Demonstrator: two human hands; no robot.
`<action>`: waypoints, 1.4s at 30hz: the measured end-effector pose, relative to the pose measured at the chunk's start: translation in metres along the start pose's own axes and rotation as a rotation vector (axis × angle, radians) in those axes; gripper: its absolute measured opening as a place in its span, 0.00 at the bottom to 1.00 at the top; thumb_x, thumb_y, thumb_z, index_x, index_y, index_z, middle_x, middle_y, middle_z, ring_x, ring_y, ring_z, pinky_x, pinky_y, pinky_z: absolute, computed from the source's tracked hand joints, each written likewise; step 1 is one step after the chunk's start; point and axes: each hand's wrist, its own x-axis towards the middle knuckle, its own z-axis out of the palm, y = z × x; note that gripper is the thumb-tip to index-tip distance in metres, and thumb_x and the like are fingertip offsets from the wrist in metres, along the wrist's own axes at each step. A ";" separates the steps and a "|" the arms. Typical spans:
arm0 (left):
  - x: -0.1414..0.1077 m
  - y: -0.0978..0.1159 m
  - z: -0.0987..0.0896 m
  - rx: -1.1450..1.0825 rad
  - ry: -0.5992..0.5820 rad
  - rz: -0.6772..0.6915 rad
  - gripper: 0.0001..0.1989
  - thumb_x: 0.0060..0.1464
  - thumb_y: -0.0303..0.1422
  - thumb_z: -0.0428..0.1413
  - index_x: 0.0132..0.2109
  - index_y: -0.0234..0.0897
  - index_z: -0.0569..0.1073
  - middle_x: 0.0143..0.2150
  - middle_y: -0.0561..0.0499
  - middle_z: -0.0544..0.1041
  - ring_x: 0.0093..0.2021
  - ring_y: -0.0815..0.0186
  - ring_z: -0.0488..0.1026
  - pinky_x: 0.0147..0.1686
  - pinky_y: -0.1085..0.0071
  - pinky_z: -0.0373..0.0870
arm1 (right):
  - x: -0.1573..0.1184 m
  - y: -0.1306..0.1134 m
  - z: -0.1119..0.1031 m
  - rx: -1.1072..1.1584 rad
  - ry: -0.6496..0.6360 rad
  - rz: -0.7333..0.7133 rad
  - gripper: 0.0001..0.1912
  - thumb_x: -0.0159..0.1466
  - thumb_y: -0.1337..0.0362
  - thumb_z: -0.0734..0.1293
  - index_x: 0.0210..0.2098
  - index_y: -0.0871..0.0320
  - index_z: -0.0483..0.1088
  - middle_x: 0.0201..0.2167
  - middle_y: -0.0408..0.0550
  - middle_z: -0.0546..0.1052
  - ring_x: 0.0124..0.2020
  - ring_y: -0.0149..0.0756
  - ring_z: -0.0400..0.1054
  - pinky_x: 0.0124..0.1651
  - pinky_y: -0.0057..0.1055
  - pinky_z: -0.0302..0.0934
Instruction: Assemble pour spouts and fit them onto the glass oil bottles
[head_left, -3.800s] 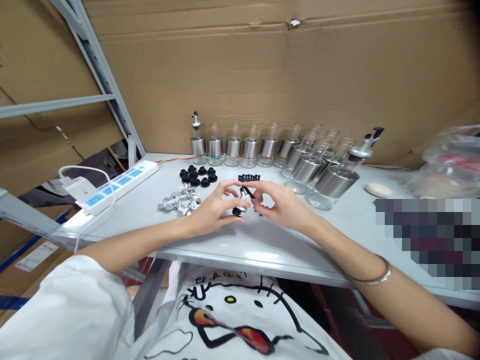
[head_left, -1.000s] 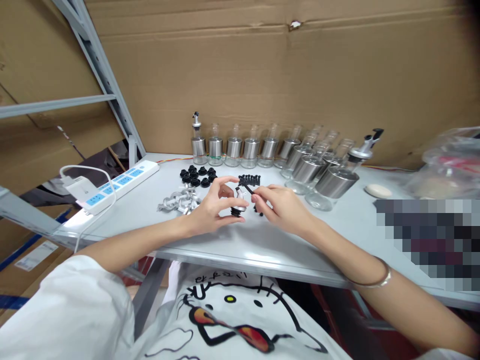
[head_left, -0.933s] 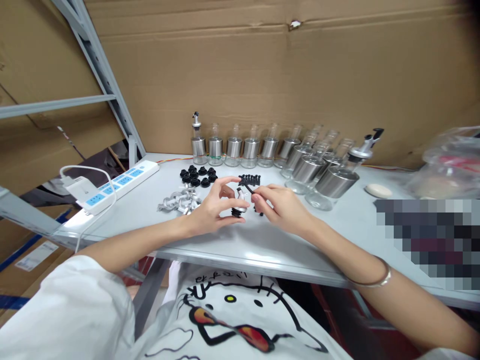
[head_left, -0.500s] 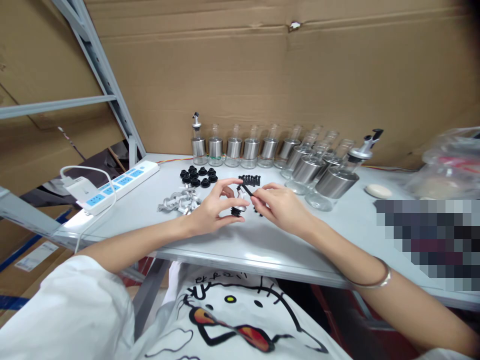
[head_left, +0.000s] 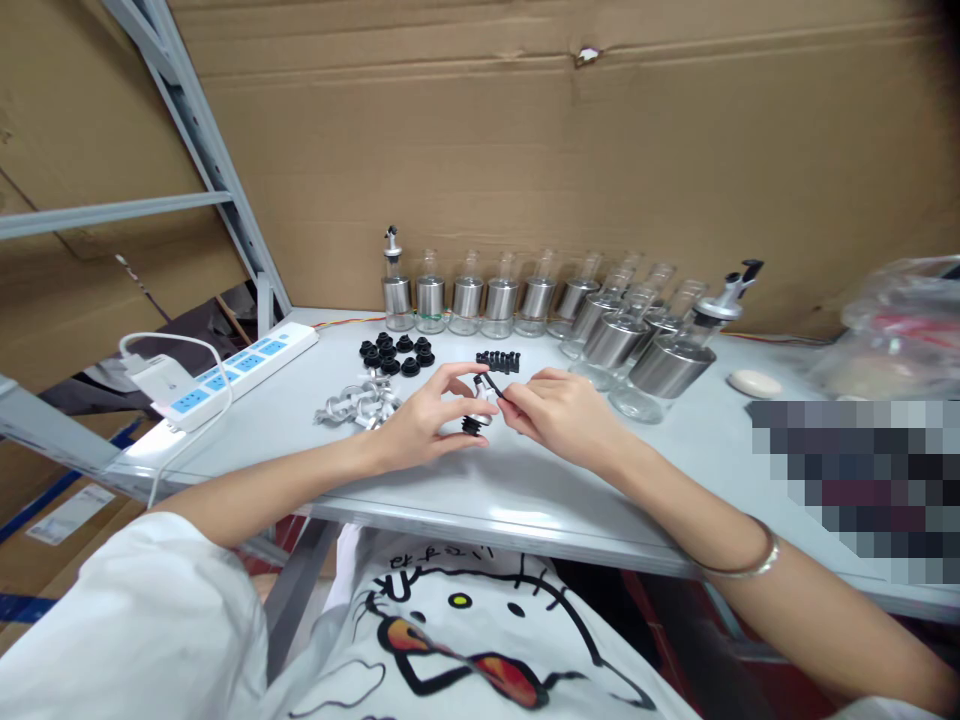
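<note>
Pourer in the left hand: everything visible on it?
The pourer has a silver, metal-looking body over a black, ribbed, rubbery-looking stopper. A slim black lever at its top slants down to the right hand, pinched there. The left hand holds the pourer near upright, stopper down, over the table, fingers hiding part. Can't tell if the lever is seated.

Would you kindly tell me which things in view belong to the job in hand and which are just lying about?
Apparently part of it:
- silver-and-black pourer, in the left hand
- slim black lever, in the right hand
- round black stoppers
- piled silver fittings
- small black pieces
- steel-sleeved glass bottles

Apparently just lying about:
- white power strip
- whitish oval object
- clear plastic bag
</note>
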 end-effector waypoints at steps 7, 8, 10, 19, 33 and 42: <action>0.000 0.000 0.000 0.041 0.027 0.041 0.14 0.55 0.38 0.58 0.46 0.37 0.72 0.54 0.41 0.62 0.37 0.69 0.72 0.42 0.63 0.76 | 0.001 -0.001 -0.002 -0.004 0.017 -0.030 0.17 0.70 0.66 0.54 0.25 0.58 0.63 0.16 0.42 0.71 0.18 0.30 0.65 0.31 0.29 0.54; 0.000 0.000 0.000 0.034 0.032 0.044 0.15 0.54 0.38 0.59 0.46 0.37 0.71 0.54 0.41 0.62 0.37 0.69 0.72 0.42 0.63 0.76 | 0.001 -0.002 -0.003 0.001 0.019 -0.033 0.17 0.70 0.67 0.54 0.24 0.58 0.63 0.16 0.42 0.71 0.18 0.30 0.65 0.31 0.29 0.54; 0.000 0.001 0.000 0.014 0.046 0.043 0.16 0.54 0.38 0.59 0.47 0.37 0.69 0.54 0.41 0.63 0.39 0.68 0.72 0.42 0.63 0.76 | 0.002 -0.002 -0.004 0.005 0.021 -0.032 0.18 0.70 0.67 0.54 0.24 0.58 0.63 0.16 0.42 0.71 0.18 0.30 0.65 0.31 0.29 0.54; -0.001 0.000 0.001 -0.032 0.047 0.049 0.14 0.55 0.38 0.58 0.46 0.37 0.68 0.54 0.42 0.62 0.39 0.68 0.72 0.42 0.63 0.76 | 0.001 -0.003 -0.008 0.110 -0.023 -0.005 0.28 0.70 0.47 0.49 0.29 0.60 0.65 0.19 0.46 0.73 0.21 0.35 0.68 0.31 0.30 0.55; -0.007 -0.001 0.005 -0.082 0.025 0.039 0.16 0.53 0.39 0.60 0.44 0.37 0.65 0.54 0.40 0.62 0.44 0.64 0.71 0.42 0.64 0.75 | 0.002 -0.004 -0.008 0.152 -0.057 -0.014 0.28 0.69 0.45 0.50 0.30 0.61 0.66 0.17 0.46 0.70 0.20 0.35 0.65 0.29 0.29 0.52; -0.011 0.000 0.010 -0.168 -0.054 0.005 0.17 0.54 0.39 0.59 0.46 0.37 0.65 0.54 0.41 0.61 0.39 0.66 0.73 0.42 0.63 0.75 | 0.000 -0.004 -0.006 0.210 0.012 -0.071 0.21 0.65 0.51 0.60 0.22 0.58 0.63 0.14 0.41 0.65 0.17 0.31 0.59 0.28 0.29 0.52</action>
